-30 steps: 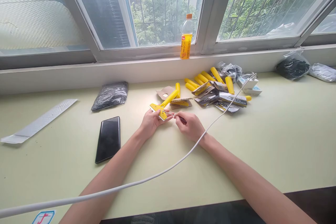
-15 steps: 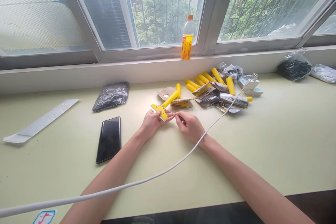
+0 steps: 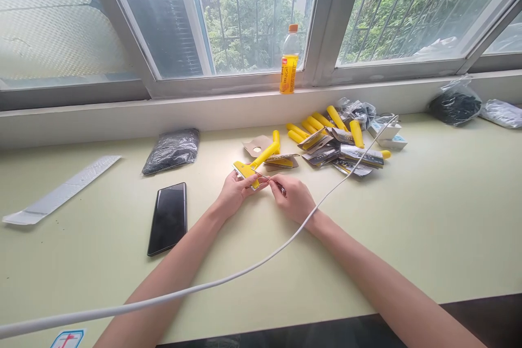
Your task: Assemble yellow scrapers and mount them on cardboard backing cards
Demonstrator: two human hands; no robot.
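My left hand (image 3: pixel 235 192) is closed on the head of a yellow scraper (image 3: pixel 245 170), its thumb on the upper face. The scraper's handle points up and to the right, away from me. In the fingers of my right hand (image 3: pixel 294 196) is a thin metal tool that looks like a screwdriver (image 3: pixel 263 175). Its slim shaft reaches left to the scraper's head, close to my left thumb. My right fingers hide most of its grip. Just behind the scraper lies another yellow-handled scraper with a brown card sleeve (image 3: pixel 281 159).
Several yellow-handled scrapers in card sleeves (image 3: pixel 322 155) are piled at the back. A white cable (image 3: pixel 253 267) crosses in front of my right wrist. A black phone (image 3: pixel 168 218), a bag of dark material (image 3: pixel 171 150) and a plastic strip (image 3: pixel 61 190) lie left. A bottle (image 3: pixel 288 73) stands behind.
My left thumb has shifted right along the scraper's head, closer to the shaft's tip. Both hands stay in nearly the same place, and the view has moved slightly.
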